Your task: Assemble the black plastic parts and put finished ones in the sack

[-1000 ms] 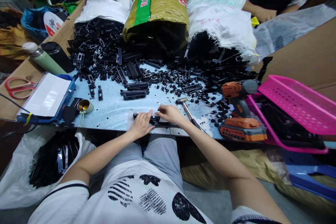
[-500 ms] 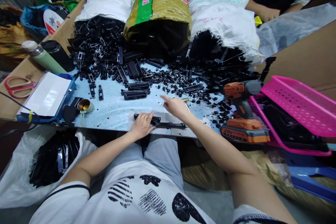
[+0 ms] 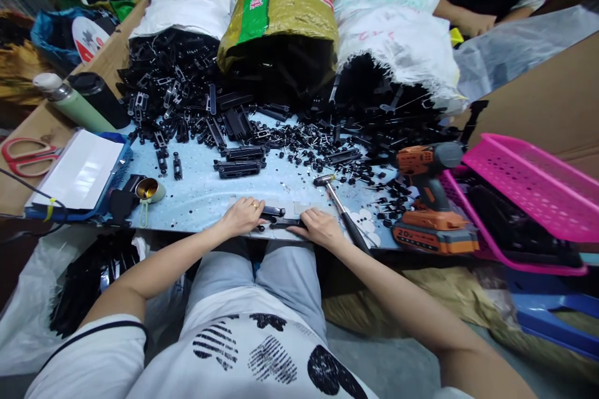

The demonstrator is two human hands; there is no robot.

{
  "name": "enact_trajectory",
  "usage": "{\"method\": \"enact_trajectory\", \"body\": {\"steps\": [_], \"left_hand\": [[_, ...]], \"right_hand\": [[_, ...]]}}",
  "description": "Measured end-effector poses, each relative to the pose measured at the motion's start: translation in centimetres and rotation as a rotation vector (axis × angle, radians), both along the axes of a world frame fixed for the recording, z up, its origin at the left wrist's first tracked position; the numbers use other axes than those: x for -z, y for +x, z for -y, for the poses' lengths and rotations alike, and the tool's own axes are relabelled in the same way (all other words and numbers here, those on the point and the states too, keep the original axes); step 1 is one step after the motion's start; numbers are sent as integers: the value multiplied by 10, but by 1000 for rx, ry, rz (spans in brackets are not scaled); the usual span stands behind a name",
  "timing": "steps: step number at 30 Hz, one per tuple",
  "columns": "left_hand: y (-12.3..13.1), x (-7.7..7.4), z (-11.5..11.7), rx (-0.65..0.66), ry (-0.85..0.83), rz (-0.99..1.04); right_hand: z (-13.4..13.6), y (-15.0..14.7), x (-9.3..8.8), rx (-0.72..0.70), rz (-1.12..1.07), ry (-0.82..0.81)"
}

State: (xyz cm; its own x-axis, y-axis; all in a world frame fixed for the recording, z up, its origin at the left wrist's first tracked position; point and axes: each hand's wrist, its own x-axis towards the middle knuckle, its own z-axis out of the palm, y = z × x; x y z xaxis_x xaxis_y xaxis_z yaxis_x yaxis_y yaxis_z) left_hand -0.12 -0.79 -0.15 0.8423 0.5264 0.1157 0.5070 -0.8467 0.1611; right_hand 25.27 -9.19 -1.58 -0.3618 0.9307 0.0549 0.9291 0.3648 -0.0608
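Note:
At the table's front edge, my left hand (image 3: 243,216) is closed on the left end of a short black plastic bar (image 3: 274,211). Just nearer to me lies a longer black bar (image 3: 286,222), its right end gripped by the fingers of my right hand (image 3: 321,227). Both bars are over a pale board (image 3: 304,206). A small black piece (image 3: 261,228) is beside my left fingertips. To the right of my right hand rests a hammer (image 3: 344,215) with a black handle, its head pointing away from me.
Black bars (image 3: 239,168) and loose pins (image 3: 299,140) cover the table's back, before open sacks (image 3: 281,25). A cordless drill (image 3: 433,199) and a pink basket (image 3: 515,262) stand right. A metal cup (image 3: 150,190) and scissors (image 3: 30,156) are left. Another person's hand (image 3: 472,25) shows beyond.
My right hand has come down from above the table onto the right end of the longer bar. My left hand has shifted slightly left, and the hammer now shows fully.

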Motion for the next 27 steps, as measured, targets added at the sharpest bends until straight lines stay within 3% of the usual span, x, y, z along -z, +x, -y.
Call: {"method": "enact_trajectory", "body": {"steps": [5,11,17,20,23,25,27], "left_hand": [[4,-6,-9,-41,33,19],[0,-21,10,-183,36,92],[-21,-35,24,-96,-42,162],[-31,-54,37,4,-146,313],[-30,-79,64,131,-360,573],[-21,-91,83,184,-431,794],[-10,-94,96,185,-379,1001]], "right_hand": [[-15,6,-19,-109,9,1],[-13,1,-43,-113,13,-8],[0,-12,-55,-299,-155,-28],[11,-24,-79,-433,-380,-66],[25,-44,-99,-594,-743,-153],[32,-66,-100,-680,-1055,-143],[34,-94,-89,-640,-1367,-26]]}}
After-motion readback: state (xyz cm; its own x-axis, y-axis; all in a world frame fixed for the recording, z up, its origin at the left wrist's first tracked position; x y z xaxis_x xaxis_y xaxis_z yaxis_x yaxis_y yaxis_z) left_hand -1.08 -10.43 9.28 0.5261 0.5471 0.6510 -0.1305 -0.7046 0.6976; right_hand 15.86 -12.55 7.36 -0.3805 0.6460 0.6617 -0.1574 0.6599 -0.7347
